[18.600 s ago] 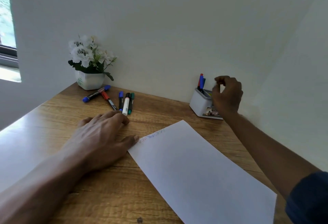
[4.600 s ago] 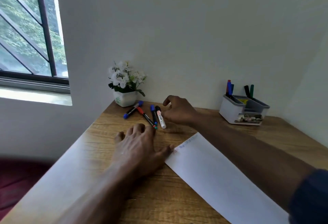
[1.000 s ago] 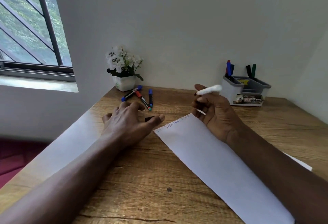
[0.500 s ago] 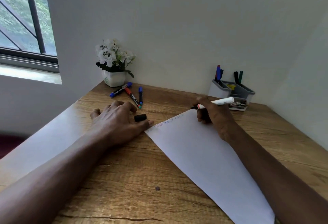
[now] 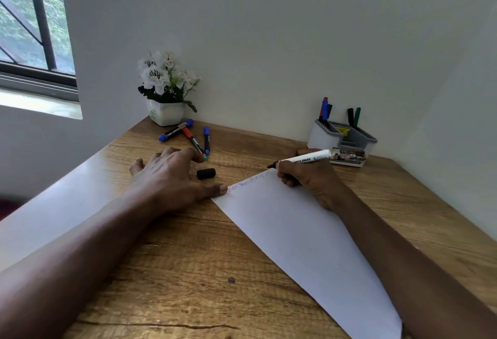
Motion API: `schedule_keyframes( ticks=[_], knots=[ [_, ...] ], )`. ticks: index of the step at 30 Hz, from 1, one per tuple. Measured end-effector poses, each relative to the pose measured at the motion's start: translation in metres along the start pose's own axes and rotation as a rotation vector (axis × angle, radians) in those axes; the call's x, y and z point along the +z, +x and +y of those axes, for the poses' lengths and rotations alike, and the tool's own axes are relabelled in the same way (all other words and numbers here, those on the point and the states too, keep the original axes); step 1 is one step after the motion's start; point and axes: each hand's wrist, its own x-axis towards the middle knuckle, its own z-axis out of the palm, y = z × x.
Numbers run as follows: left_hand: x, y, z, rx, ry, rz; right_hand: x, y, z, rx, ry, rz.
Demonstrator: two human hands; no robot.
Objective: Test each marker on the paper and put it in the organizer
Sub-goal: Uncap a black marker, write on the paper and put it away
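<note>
My right hand (image 5: 306, 177) grips an uncapped white whiteboard marker (image 5: 309, 157), its black tip at the far corner of the white paper (image 5: 304, 239). Coloured scribbles run along the paper's top edge. My left hand (image 5: 172, 177) lies flat on the desk, thumb pressing the paper's near corner. The marker's black cap (image 5: 206, 173) lies on the wood just beyond that thumb. Three capped markers (image 5: 192, 135) lie near the back. The grey and white organizer (image 5: 347, 139) stands at the back right with several markers upright in it.
A white pot of white flowers (image 5: 166, 91) stands in the back left corner of the wooden desk (image 5: 201, 271). Walls close the desk at the back and right. A window is at the far left.
My right hand has lowered the uncapped marker from mid-air down to the paper's far corner. The cap came to lie by my left hand. The view shifted slightly.
</note>
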Motion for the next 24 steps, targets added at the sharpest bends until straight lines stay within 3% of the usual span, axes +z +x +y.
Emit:
schedule_keyframes(
  ticks=[6,24],
  knots=[
    [0.0004,-0.0002,-0.0005,0.004,0.003,-0.009,0.0064,0.0027,0.0044,-0.038,-0.119,0.148],
    [-0.0003,-0.0008,-0.0015,0.003,0.017,-0.026,0.0081,0.0063,0.0082,-0.102,-0.248,0.167]
  ],
)
